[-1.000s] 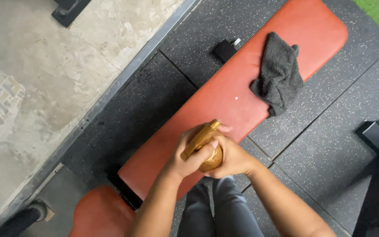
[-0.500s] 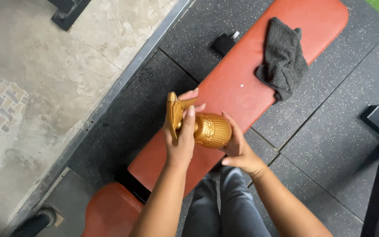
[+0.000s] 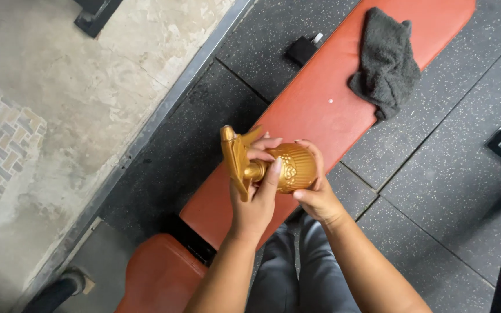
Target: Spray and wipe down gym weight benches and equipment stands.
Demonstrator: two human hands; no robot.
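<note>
We hold the gold spray bottle (image 3: pixel 288 168) on its side above the red padded surface (image 3: pixel 320 110), clear of it and in front of our knees. The left hand (image 3: pixel 256 200) wraps the neck just below the gold spray head (image 3: pixel 236 159), fingers (image 3: pixel 265 152) curled over the collar and thumb pressed along the near side; this grip is closed on the head and neck. The right hand (image 3: pixel 317 194) cups the ribbed round body from below and behind, fingertips spread over the far side; this grip is closed on the body.

The hands appear set for turning the head against the body. To do this well, we judge the following to matter:

- Keep the right hand steady as the anchor and let the left hand do the turning at the collar, not at the trigger or nozzle, which look thin.
- Keep the bottle level or the head slightly raised, so any liquid stays off the threads.
- Work over the surface, so a slipped part lands on padding.

The grey towel (image 3: pixel 387 61) lies well apart at the far end of the surface, within reach for wiping drips.
</note>
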